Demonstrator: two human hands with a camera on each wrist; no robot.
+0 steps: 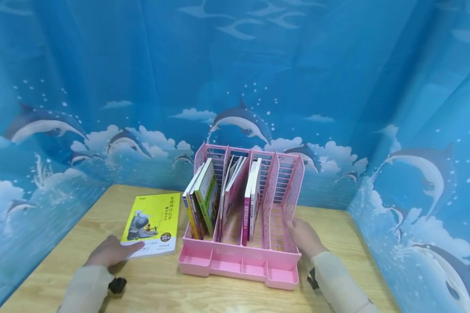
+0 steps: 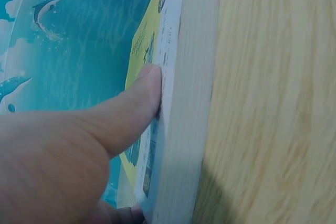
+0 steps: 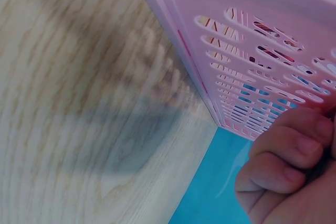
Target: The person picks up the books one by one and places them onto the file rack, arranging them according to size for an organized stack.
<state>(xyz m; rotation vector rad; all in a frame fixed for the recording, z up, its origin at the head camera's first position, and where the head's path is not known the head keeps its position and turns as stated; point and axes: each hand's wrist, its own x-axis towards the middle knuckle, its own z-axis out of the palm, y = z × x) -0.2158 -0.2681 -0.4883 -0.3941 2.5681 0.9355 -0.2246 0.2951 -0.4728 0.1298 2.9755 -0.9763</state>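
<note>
In the head view, a yellow paperback book (image 1: 152, 219) lies face up on the table, left of the pink desktop book rack (image 1: 239, 251). My left hand (image 1: 109, 252) holds the book by its lower left corner. The left wrist view shows the thumb (image 2: 149, 85) on the cover near the thick page edge (image 2: 186, 98); the other fingers are mostly hidden. My right hand (image 1: 305, 237) grips the sloping edge of the rack's right side wall (image 3: 252, 51). In the right wrist view its fingers (image 3: 289, 145) curl beside the slotted wall, with the thumb out of sight.
Several thin books stand in the rack: a green one (image 1: 208, 195), a pink one (image 1: 235, 184) and white-spined ones (image 1: 254, 195). Small trays (image 1: 239, 263) run along the rack's front. A wooden table (image 1: 149, 282) lies below, and a blue dolphin-print curtain (image 1: 160, 87) surrounds it.
</note>
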